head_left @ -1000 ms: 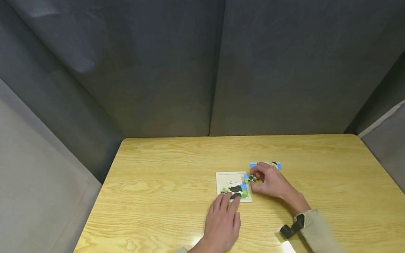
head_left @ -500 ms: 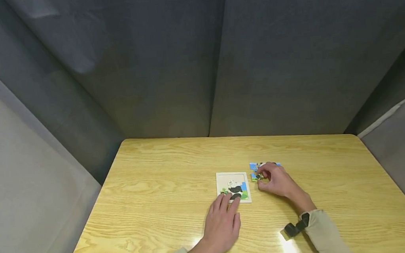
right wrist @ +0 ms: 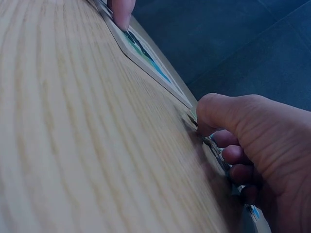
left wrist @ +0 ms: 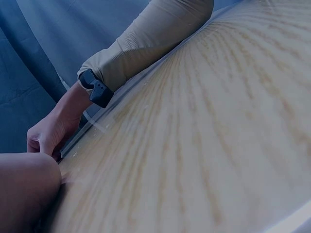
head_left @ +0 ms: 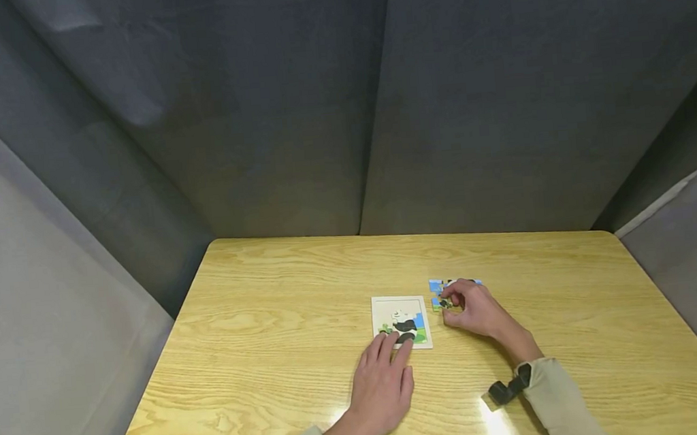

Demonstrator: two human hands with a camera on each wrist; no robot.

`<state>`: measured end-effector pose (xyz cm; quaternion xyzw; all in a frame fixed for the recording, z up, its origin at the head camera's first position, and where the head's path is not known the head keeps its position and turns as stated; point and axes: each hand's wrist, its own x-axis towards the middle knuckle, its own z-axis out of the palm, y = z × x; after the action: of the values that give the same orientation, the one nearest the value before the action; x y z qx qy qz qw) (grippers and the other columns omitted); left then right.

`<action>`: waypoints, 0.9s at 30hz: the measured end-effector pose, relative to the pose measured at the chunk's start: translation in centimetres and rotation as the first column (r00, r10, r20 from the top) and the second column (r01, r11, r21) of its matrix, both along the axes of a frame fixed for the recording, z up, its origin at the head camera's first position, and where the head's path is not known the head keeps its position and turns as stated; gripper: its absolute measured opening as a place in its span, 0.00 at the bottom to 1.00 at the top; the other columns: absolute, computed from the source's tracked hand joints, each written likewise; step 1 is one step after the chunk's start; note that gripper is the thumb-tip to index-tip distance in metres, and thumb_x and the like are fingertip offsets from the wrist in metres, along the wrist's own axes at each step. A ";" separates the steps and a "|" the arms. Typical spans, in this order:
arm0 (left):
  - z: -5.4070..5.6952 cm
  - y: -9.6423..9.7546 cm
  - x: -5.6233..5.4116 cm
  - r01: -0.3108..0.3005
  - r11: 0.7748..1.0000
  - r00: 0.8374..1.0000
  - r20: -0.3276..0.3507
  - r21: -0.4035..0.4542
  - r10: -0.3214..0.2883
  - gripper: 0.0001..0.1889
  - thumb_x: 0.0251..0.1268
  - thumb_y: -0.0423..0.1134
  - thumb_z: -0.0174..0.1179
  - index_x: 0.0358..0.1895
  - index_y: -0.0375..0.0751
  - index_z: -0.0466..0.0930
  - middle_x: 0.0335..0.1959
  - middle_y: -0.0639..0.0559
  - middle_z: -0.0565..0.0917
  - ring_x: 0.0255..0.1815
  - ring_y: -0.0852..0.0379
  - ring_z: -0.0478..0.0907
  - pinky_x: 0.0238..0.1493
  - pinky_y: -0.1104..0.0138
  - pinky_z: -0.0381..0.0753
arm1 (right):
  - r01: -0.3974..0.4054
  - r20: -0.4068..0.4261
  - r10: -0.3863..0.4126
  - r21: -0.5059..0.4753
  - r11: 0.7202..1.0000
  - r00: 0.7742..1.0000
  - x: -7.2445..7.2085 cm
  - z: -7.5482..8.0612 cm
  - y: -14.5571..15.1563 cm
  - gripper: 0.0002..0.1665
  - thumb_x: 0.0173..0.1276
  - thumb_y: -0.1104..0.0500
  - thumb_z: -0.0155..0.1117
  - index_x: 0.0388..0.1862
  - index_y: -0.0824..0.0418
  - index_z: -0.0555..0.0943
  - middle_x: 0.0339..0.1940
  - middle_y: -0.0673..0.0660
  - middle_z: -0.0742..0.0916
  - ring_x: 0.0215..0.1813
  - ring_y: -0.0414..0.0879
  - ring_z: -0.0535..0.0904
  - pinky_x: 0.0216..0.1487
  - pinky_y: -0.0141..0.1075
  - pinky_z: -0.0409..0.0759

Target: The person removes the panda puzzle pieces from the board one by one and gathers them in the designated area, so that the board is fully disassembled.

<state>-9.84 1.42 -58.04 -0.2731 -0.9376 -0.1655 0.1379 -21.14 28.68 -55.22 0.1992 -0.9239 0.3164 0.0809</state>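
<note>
A square panda jigsaw tray (head_left: 376,309) lies on the table, partly filled with pieces in its lower and right parts. My left hand (head_left: 379,386) rests on its near edge, fingers extended and covering the lower left of the picture. Just right of the tray, my right hand (head_left: 477,311) pinches a small blue, green and black puzzle piece (head_left: 437,304) between thumb and fingers, low at the tabletop. Behind those fingers lie more puzzle pieces (head_left: 436,285), partly hidden. In the right wrist view, the right thumb and fingers (right wrist: 221,114) are close to the tray's corner (right wrist: 187,102).
The wood-grain table (head_left: 271,333) runs back to a dark grey curtain (head_left: 281,147). Paler grey cloth (head_left: 36,303) hangs at the left side. A black device (head_left: 509,388) is strapped at the right wrist.
My right hand has drawn the puzzle piece back from the tray's right edge to beside the other loose pieces, then held still. My left hand stays in place.
</note>
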 end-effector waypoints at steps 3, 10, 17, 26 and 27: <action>0.0 0.0 0.0 0.002 1.000 1.000 0.003 0.003 -0.002 0.24 0.82 0.47 0.45 0.75 0.50 0.71 0.73 0.45 0.71 0.76 0.44 0.65 0.74 0.51 0.69 | 0.004 0.001 -0.004 -0.003 1.000 1.000 0.0 -0.1 0.1 0.15 0.52 0.64 0.76 0.40 0.63 0.87 0.28 0.52 0.80 0.30 0.41 0.71 0.31 0.31 0.71; 0.1 0.0 0.1 0.009 1.000 1.000 0.000 0.017 -0.009 0.24 0.81 0.46 0.47 0.75 0.49 0.72 0.72 0.44 0.72 0.76 0.43 0.66 0.73 0.50 0.70 | 0.009 0.019 -0.009 -0.014 1.000 1.000 -0.1 -0.1 0.2 0.17 0.53 0.63 0.77 0.43 0.63 0.85 0.29 0.52 0.80 0.30 0.41 0.71 0.32 0.32 0.71; 0.2 0.0 0.0 0.006 1.000 1.000 -0.030 0.011 -0.006 0.23 0.81 0.45 0.49 0.74 0.48 0.73 0.71 0.44 0.73 0.74 0.43 0.67 0.72 0.50 0.72 | 0.003 -0.008 -0.003 -0.018 1.000 1.000 0.1 0.4 -0.2 0.16 0.52 0.64 0.77 0.41 0.62 0.85 0.29 0.52 0.79 0.30 0.42 0.71 0.32 0.32 0.70; 0.0 0.0 0.0 0.014 0.999 1.000 -0.021 0.036 -0.014 0.23 0.80 0.45 0.49 0.73 0.48 0.73 0.71 0.44 0.73 0.74 0.43 0.67 0.72 0.50 0.71 | -0.090 -0.017 0.089 -0.068 0.994 0.996 0.9 1.0 -2.0 0.13 0.56 0.69 0.73 0.42 0.64 0.86 0.28 0.54 0.81 0.27 0.42 0.72 0.29 0.31 0.72; 0.0 0.0 0.0 0.013 0.999 1.000 -0.020 0.036 -0.013 0.23 0.80 0.45 0.49 0.73 0.48 0.73 0.72 0.45 0.73 0.75 0.43 0.67 0.72 0.50 0.71 | -0.107 -0.014 0.107 -0.072 0.992 0.994 1.0 1.1 -2.4 0.13 0.56 0.70 0.73 0.42 0.65 0.86 0.28 0.54 0.81 0.28 0.42 0.72 0.29 0.31 0.72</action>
<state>-9.84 1.46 -58.07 -0.2782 -0.9313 -0.1805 0.1508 -20.13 26.25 -54.08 0.2469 -0.8994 0.3526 0.0757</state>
